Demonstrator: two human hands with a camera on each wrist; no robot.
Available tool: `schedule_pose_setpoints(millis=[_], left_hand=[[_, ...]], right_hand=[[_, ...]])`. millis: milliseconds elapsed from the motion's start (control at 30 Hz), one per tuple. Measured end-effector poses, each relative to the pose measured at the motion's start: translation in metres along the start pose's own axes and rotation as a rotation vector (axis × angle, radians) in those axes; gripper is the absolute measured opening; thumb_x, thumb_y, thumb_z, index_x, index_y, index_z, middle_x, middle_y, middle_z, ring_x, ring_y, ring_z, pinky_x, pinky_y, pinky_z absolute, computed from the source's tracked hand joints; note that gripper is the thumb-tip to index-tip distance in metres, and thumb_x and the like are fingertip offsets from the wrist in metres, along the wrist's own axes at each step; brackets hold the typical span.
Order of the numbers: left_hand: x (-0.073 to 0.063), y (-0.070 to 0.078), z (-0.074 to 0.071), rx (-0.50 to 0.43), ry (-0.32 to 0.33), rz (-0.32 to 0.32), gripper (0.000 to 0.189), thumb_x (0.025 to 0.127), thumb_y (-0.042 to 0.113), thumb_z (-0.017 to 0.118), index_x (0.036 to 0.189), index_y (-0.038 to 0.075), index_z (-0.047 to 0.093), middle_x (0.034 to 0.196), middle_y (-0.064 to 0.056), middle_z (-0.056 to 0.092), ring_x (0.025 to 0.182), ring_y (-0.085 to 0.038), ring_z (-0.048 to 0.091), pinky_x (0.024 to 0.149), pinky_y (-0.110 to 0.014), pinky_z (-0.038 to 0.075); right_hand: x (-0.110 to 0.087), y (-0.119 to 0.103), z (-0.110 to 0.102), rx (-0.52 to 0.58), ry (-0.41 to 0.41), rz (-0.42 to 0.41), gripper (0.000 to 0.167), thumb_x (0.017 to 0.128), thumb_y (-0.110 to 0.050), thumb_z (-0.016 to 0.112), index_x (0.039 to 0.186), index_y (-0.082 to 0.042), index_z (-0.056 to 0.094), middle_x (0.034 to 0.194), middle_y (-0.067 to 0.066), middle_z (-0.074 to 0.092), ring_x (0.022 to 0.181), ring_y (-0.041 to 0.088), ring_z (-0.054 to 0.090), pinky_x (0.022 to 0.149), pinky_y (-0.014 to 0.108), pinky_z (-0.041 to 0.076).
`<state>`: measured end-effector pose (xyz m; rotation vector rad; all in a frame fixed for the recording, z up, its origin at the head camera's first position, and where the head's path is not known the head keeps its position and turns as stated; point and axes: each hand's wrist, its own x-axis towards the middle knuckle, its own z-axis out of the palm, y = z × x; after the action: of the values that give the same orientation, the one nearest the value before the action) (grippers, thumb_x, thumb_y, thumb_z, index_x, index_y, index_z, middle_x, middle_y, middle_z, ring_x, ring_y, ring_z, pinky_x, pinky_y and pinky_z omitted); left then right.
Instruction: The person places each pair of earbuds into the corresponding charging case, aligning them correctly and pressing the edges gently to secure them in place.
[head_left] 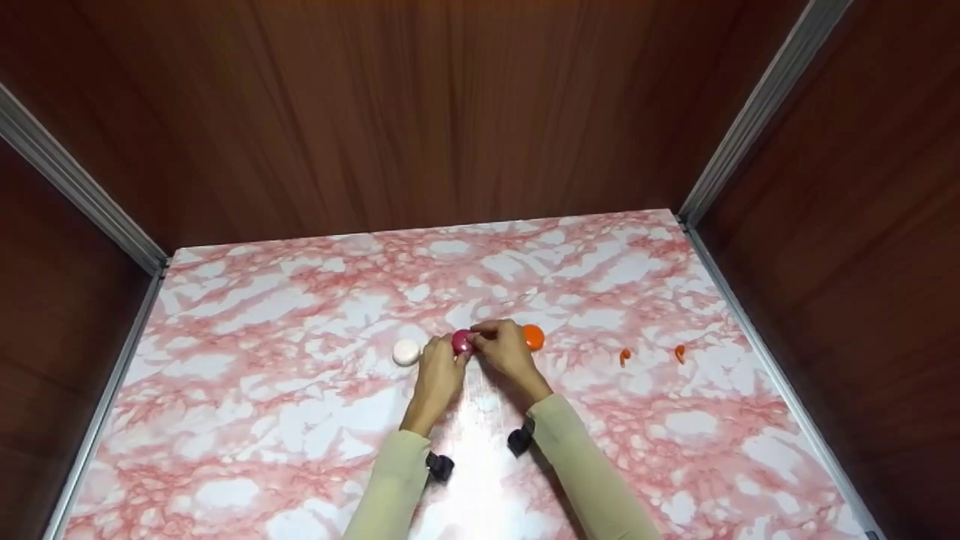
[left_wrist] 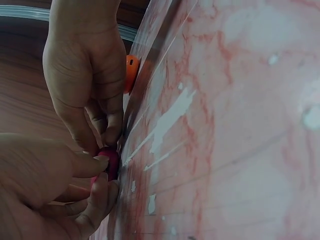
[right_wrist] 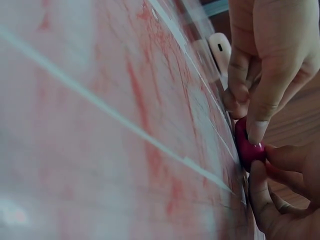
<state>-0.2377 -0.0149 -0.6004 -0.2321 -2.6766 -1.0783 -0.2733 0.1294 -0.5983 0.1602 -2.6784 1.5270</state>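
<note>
A small round magenta earbud case (head_left: 460, 341) sits on the marbled tabletop between my two hands. My left hand (head_left: 437, 369) holds it from the left, thumb and fingers pinching its sides. From the right, my right hand (head_left: 510, 351) grips the same case with thumb and fingertips, as the right wrist view of the case (right_wrist: 250, 147) shows. Fingers cover much of it, so I cannot tell whether its lid is raised. A white round case (head_left: 406, 352) lies just left of my left hand. An orange round case (head_left: 533, 337) lies beside my right hand, partly hidden by it.
Two orange earbuds lie apart on the right: a nearer one (head_left: 625, 357) and a farther one (head_left: 679, 353). The red-and-white table (head_left: 262, 420) is bounded by dark wood panels (head_left: 420, 112) at the back and sides, with metal rails (head_left: 765, 120) at the corners.
</note>
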Motion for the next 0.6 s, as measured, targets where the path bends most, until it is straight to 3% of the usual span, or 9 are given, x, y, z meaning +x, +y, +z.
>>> schedule_pose_setpoints(millis=[367,600], left_hand=[[0.001,-0.001,-0.005,-0.009,-0.026,-0.015,0.017,0.089,0.003,0.078,0.1,-0.008,0.07,0.082,-0.018,0.067,0.086,-0.038,0.069,0.079,-0.052,0.054],[-0.003,0.006,-0.013,0.012,-0.002,0.004,0.019,0.09,0.003,0.076,0.103,-0.01,0.07,0.084,-0.02,0.069,0.087,-0.04,0.07,0.08,-0.052,0.056]], right_hand=[[-0.001,-0.004,0.001,-0.03,0.016,0.016,0.015,0.095,-0.013,0.076,0.099,0.001,0.081,0.094,0.014,0.081,0.086,0.018,0.071,0.081,0.032,0.061],[-0.004,-0.01,-0.007,0.038,0.042,0.032,0.017,0.095,-0.009,0.073,0.104,0.004,0.079,0.096,0.017,0.079,0.08,0.012,0.067,0.072,0.02,0.056]])
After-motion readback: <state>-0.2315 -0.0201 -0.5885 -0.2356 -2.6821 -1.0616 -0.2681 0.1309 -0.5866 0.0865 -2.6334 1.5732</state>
